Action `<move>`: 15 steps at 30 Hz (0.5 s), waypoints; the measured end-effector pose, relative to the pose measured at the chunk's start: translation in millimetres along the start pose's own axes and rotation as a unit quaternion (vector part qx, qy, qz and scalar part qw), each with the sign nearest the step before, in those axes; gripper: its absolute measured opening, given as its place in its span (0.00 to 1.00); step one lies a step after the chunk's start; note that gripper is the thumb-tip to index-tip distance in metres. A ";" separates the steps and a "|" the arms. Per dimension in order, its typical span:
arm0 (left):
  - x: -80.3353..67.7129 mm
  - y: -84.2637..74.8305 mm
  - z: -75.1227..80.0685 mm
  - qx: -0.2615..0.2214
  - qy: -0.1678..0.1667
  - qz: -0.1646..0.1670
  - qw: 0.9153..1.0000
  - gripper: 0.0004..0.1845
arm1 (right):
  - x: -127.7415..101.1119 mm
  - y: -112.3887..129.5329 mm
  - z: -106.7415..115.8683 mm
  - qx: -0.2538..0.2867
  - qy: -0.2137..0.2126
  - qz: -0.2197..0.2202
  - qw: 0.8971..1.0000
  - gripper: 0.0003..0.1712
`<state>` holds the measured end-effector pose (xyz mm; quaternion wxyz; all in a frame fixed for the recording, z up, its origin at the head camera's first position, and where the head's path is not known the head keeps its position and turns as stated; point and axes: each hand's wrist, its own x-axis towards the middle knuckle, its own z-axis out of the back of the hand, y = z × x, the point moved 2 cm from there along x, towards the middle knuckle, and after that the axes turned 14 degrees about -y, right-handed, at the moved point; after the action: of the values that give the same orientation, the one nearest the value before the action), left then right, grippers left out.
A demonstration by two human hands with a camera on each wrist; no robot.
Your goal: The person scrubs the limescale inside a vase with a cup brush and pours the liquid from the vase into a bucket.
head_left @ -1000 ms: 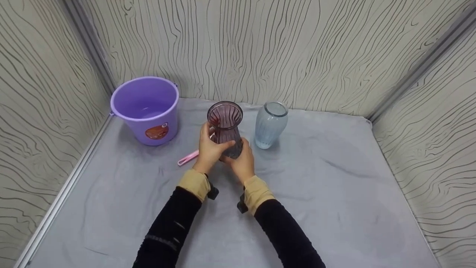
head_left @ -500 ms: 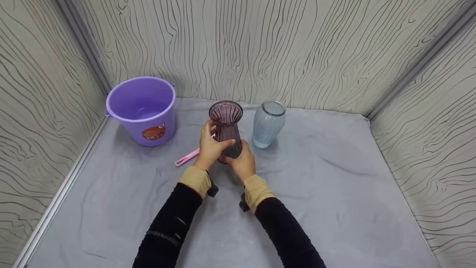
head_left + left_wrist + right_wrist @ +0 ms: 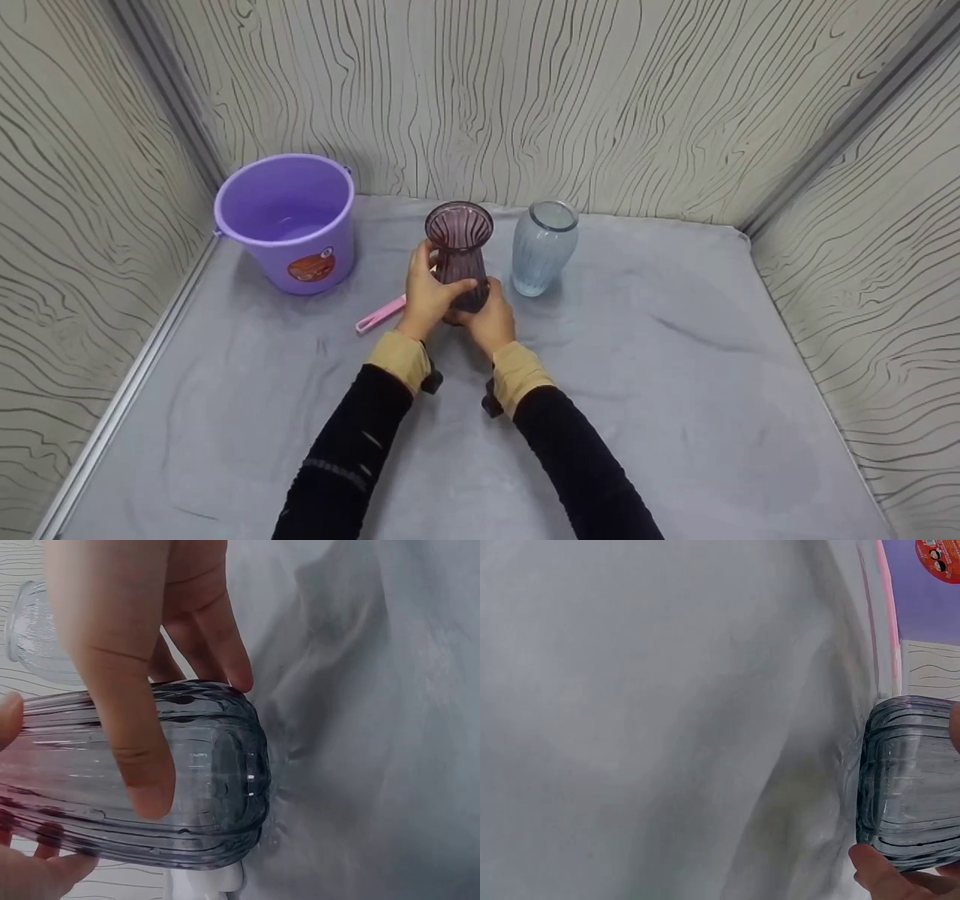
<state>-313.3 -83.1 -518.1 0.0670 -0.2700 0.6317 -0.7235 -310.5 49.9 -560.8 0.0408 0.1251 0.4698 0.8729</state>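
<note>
A ribbed purple glass vase (image 3: 461,262) with a flared rim stands roughly upright in the middle of the head view. My left hand (image 3: 427,296) grips its left side, thumb across the front. Lower down, my right hand (image 3: 491,319) holds it near the base, which shows at the cloth in the left wrist view. Behind the left hand lies a pink handle (image 3: 381,313); its far end is mostly hidden by hand and vase. Just right of the purple vase stands a light blue glass vase (image 3: 544,255).
A purple bucket (image 3: 322,232) with an orange-red sticker stands at the back left. Grey cloth (image 3: 675,375) with wrinkles covers the table. Wood-patterned panels (image 3: 480,97) close off the back and both sides.
Both hands have shifted the purple vase slightly to the right, a little closer to the blue vase. Their hold looks the same. The head view itself has moved slightly.
</note>
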 end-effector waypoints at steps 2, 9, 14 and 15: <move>-0.3 -0.9 -1.2 0.010 0.002 -0.006 1.000 0.48 | 0.6 -1.1 0.0 0.011 -0.001 -0.001 1.000 0.55; -2.4 -2.6 -6.2 0.024 0.013 -0.019 0.999 0.49 | 0.9 -6.1 3.1 0.019 -0.018 0.011 1.000 0.53; -6.7 -1.6 -8.3 0.029 0.019 -0.018 0.999 0.50 | -1.4 -10.6 3.7 0.027 -0.021 0.014 0.999 0.50; -7.6 -1.5 -8.8 0.033 0.021 -0.017 0.999 0.50 | -2.1 -11.4 4.0 0.028 -0.021 0.012 0.999 0.50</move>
<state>-310.6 -71.8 -519.5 0.0503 -0.2631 0.6042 -0.7504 -308.0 59.1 -568.6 0.0371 0.1500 0.4914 0.8571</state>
